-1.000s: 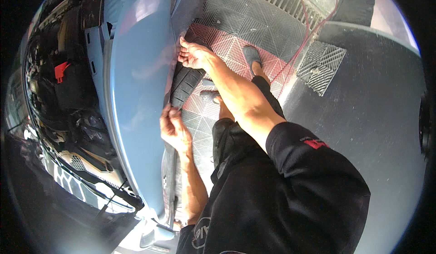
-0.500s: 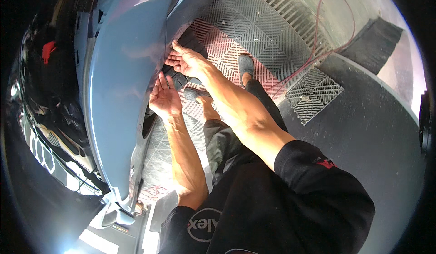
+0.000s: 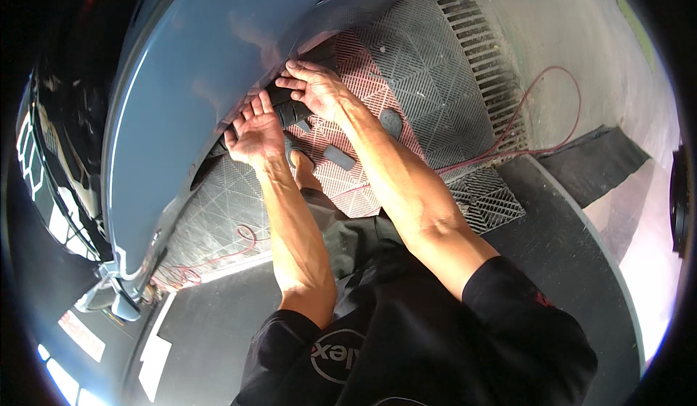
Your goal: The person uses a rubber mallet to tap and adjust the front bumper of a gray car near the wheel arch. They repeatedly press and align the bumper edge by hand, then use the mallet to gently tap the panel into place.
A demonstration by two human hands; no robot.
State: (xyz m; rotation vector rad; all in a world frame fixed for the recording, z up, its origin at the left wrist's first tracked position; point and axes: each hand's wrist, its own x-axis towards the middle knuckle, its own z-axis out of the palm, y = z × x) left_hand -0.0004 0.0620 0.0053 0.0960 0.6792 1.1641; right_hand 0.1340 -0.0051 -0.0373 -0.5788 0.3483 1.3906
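The blue-grey fender (image 3: 190, 79) of a car fills the upper left, its lower edge curving around a wheel arch with a dark tire (image 3: 292, 111) partly visible. My left hand (image 3: 255, 134) is palm up and open, its stretched fingertips touching that edge. Farther along the arch, my right hand (image 3: 319, 90) has its thumb and slightly bent fingers apart at the same edge. No object shows in either hand. What the fingertips touch under the lip is hidden.
A grey rectangular block (image 3: 339, 157) lies on the red and grey grid floor tiles (image 3: 428, 65) near my shoes. To the right are a slotted drain (image 3: 483, 58), a thin red hose (image 3: 541, 148) and a dark mat (image 3: 595, 163). A dark engine bay opens beyond the fender.
My view has turned and shifted, so the car appears tilted. My hands remain at the arch edge, the left one slightly farther from the right. The grey block has come into sight.
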